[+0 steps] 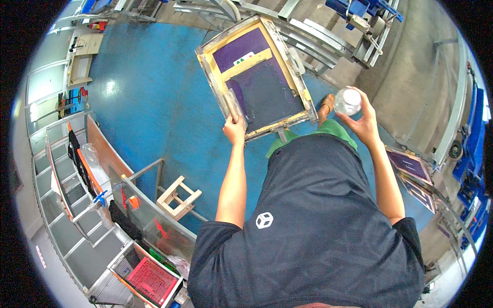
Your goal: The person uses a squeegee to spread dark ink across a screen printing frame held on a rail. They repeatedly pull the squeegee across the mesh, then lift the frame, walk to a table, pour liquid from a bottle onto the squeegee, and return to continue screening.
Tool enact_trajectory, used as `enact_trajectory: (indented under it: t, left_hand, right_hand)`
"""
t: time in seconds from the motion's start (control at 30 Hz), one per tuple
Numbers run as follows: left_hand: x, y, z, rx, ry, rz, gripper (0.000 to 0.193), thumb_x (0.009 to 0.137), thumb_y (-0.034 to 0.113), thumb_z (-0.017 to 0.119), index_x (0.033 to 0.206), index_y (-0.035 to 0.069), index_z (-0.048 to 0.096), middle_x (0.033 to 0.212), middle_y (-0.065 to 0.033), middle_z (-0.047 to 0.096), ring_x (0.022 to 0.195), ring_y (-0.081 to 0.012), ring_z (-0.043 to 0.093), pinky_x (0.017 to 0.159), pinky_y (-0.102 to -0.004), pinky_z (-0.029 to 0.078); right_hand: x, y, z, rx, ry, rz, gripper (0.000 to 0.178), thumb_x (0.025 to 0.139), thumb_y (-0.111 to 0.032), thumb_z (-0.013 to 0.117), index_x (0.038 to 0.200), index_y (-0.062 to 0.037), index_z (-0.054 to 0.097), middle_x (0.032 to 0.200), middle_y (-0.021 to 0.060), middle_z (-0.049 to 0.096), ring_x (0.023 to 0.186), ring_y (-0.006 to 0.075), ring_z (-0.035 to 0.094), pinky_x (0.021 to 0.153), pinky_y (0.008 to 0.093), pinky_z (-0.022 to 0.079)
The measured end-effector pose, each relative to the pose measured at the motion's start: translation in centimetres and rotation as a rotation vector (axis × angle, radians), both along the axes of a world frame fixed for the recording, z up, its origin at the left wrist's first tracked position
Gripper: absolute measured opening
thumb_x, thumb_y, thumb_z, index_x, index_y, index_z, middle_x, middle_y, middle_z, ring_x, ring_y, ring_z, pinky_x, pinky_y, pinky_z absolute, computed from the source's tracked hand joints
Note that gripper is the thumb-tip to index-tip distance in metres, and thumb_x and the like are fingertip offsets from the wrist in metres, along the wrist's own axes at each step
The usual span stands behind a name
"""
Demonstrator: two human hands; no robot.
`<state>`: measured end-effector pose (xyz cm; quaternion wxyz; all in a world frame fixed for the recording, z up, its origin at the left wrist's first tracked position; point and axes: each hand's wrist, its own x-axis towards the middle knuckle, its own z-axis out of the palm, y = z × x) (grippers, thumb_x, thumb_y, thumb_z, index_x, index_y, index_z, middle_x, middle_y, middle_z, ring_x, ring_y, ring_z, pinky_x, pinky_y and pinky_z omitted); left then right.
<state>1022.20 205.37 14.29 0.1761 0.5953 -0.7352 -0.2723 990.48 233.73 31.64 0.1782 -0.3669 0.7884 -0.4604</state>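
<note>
My left hand [234,129] is closed on the lower left edge of a screen printing frame [263,77], which hangs tilted in front of me. Its mesh is purple and dark grey, bordered with yellowish tape, with a small patch of coloured marks near the top. A pale, bar-shaped piece [235,109] lies along the frame's left side, right at my fingers; whether I grip it too, I cannot tell. To the right, my right hand [363,122] curls its fingers and thumb round a clear round jar [347,107] with a white lid, held apart from the frame.
Below is a blue floor [149,77]. A small wooden stool [178,198] stands at the left, beside a metal-framed workbench with a red basket [152,280]. Metal rails [308,38] run across the far side. More printing frames [411,167] lean at the right.
</note>
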Motion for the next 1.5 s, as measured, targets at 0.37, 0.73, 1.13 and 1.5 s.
enact_trajectory:
  t: [0.37, 0.73, 1.13, 1.5]
  left_hand:
    - [-13.4, 7.8, -2.1, 0.353, 0.608, -0.023, 0.029, 0.085, 0.011, 0.076, 0.109, -0.004, 0.071, 0.095, -0.0106, 0.077, 0.083, -0.0132, 0.071, 0.076, -0.0306, 0.054]
    - [-1.3, 2.7, -1.7, 0.117, 0.421, 0.099, 0.022, 0.085, 0.015, 0.078, 0.094, -0.004, 0.07, 0.084, -0.0108, 0.075, 0.073, -0.0159, 0.069, 0.069, -0.0335, 0.053]
    - [3.2, 1.4, -1.7, 0.094, 0.481, 0.229, 0.024, 0.084, 0.015, 0.079, 0.098, -0.004, 0.072, 0.086, -0.0088, 0.076, 0.076, -0.0117, 0.068, 0.07, -0.0327, 0.053]
    - [0.8, 2.6, -2.4, -0.001, 0.143, 0.16, 0.03, 0.082, 0.022, 0.077, 0.101, 0.0, 0.073, 0.084, -0.0164, 0.075, 0.075, -0.031, 0.073, 0.071, -0.0431, 0.054]
  right_hand:
    - [-2.9, -3.4, -5.4, 0.306, 0.19, 0.56, 0.079, 0.077, -0.021, 0.08, 0.148, -0.023, 0.047, 0.12, 0.0142, 0.061, 0.113, 0.0364, 0.06, 0.096, 0.0437, 0.051]
    - [-2.4, -8.3, -11.5, 0.63, 0.702, 0.776, 0.063, 0.073, -0.029, 0.08, 0.133, -0.0265, 0.06, 0.109, 0.0085, 0.061, 0.108, 0.0291, 0.06, 0.09, 0.0448, 0.049]
    - [2.2, -13.1, -13.7, 0.653, 1.12, 0.87, 0.016, 0.084, -0.024, 0.065, 0.094, -0.0168, 0.076, 0.1, 0.0008, 0.065, 0.101, 0.0196, 0.059, 0.085, 0.0382, 0.043]
    - [-0.6, -10.0, -14.8, 0.649, 0.957, 0.752, 0.035, 0.077, -0.019, 0.073, 0.111, -0.0191, 0.07, 0.109, 0.0027, 0.061, 0.11, 0.0211, 0.056, 0.09, 0.04, 0.044]
